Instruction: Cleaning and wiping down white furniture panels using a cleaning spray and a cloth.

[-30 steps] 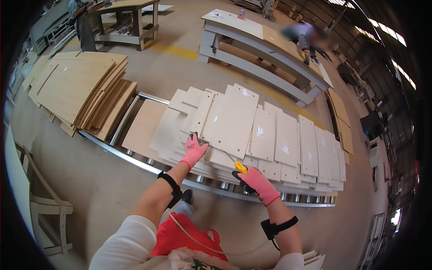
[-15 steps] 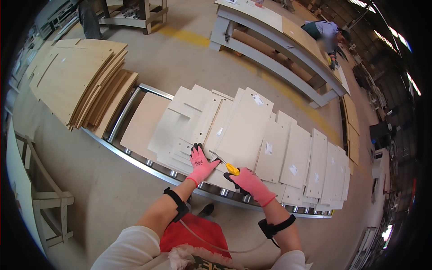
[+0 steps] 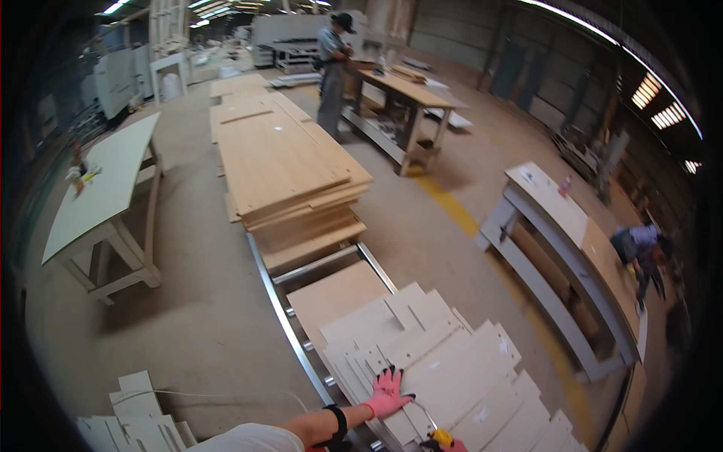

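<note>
The right hand (image 3: 456, 446), partly cut off at the near edge, has its fingers wrapped round a yellow-handled tool (image 3: 441, 436) over the white boards (image 3: 468, 377). To its left, the left hand (image 3: 387, 395) rests on those boards — fingers apart. Farther away is a pile of brown boards (image 3: 290, 162) — then a standing person (image 3: 330, 83).

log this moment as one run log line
left hand: spread on pale panels; right hand: holding yellow-handled tool; ahead: tan panel stack
</note>
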`<state>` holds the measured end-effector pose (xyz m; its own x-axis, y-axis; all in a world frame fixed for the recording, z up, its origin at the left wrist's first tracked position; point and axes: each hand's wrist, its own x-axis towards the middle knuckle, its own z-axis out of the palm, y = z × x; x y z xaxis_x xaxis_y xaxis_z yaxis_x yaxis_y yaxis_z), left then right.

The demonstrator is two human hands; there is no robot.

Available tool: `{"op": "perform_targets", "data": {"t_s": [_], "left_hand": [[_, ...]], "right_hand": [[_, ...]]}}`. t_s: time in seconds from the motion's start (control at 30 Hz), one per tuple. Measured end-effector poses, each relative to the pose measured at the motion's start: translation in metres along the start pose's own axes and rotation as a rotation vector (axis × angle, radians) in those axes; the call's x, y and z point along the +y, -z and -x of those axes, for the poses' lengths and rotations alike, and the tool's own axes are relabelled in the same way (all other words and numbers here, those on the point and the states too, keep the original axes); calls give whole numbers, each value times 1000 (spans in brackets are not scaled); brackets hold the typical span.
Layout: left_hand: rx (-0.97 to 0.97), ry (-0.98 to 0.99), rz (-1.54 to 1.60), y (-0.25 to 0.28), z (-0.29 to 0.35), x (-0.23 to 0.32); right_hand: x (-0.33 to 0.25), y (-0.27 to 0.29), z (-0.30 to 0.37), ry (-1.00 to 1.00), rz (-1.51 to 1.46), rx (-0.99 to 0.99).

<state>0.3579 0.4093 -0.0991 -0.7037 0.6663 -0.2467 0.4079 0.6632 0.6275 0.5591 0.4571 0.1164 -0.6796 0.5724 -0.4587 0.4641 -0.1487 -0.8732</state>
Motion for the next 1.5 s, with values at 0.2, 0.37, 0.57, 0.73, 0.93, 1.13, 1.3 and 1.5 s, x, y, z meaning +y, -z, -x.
{"op": "perform_targets", "data": {"t_s": [0.2, 0.37, 0.57, 0.73, 0.93, 1.13, 1.3, 1.5], "left_hand": [[109, -145, -30, -12, 21, 0], [67, -137, -13, -7, 56, -10], [47, -129, 89, 15, 85, -54], [-24, -247, -81, 50, 54, -11], [-165, -327, -157, 14, 35, -3], [-107, -362, -173, 9, 50, -11], [-216, -314, -9, 9, 57, 3], [-149, -290, 22, 34, 58, -9]], "right_hand": [[4, 19, -77, 170, 150, -137], [23, 24, -135, 266, 267, -209], [125, 45, -97, 90, 376, -164], [80, 25, -10, -105, 888, -96], [84, 21, -10, -151, 981, -37], [90, 18, -10, -61, 832, 14], [74, 24, -38, 47, 530, 10], [42, 19, -62, -85, 301, -121]]}}
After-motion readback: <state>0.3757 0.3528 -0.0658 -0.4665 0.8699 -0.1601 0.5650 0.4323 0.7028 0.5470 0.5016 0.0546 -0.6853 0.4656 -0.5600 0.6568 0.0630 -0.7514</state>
